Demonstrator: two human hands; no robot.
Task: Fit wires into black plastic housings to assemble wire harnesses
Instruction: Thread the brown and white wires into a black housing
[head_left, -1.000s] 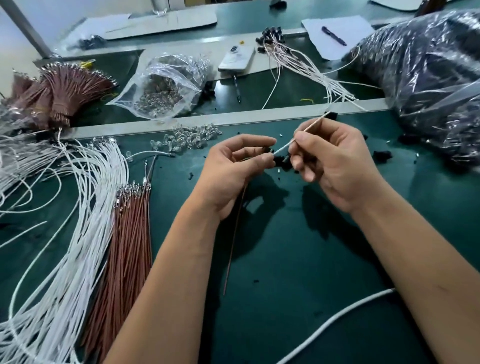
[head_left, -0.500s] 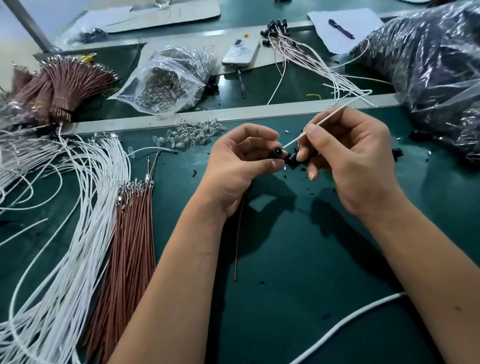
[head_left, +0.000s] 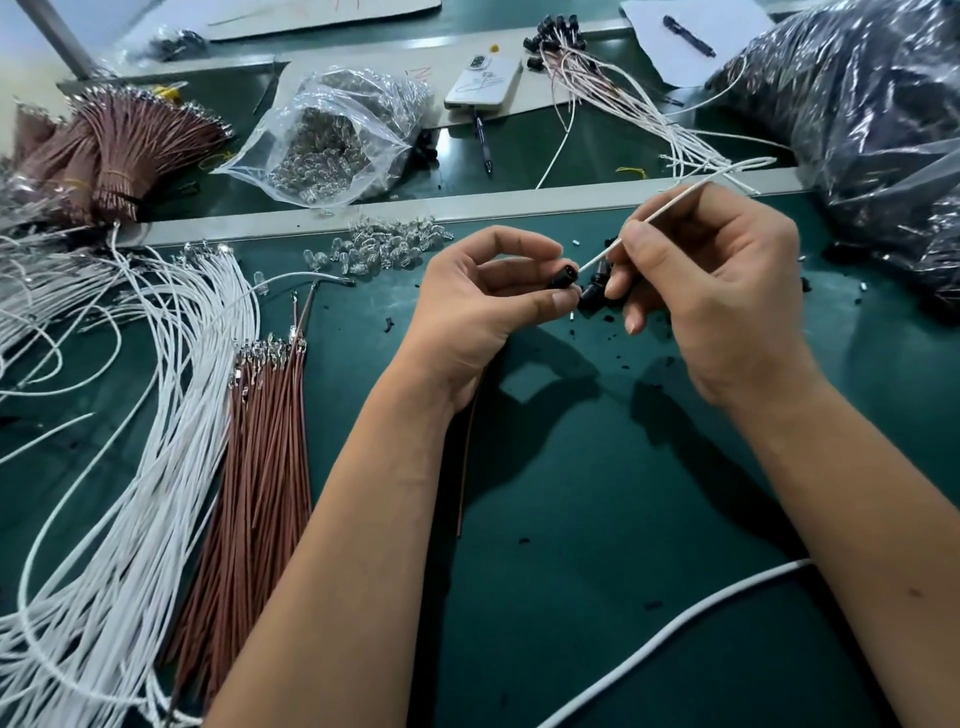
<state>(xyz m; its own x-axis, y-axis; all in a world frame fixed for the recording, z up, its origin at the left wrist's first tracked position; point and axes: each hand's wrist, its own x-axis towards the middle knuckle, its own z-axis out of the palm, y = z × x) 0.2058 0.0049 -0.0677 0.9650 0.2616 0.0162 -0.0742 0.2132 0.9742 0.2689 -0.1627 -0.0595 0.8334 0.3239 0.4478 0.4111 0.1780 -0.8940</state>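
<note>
My left hand pinches a small black plastic housing between thumb and fingers, its open end facing right. A brown wire hangs down from under that hand. My right hand pinches a white wire whose bare tip points at the housing's opening, just short of it. A few more black housings lie on the green mat under my right fingers.
Loose white wires and brown wires lie at the left. Clear bulbs are scattered ahead, with a bag of them behind. A large plastic bag of black parts fills the right. Finished harnesses, a phone and bundled brown wires sit farther back.
Both hands have stayed close together. The white wire's tip has drawn nearer the housing's opening, and the housing now shows more clearly between my left fingers.
</note>
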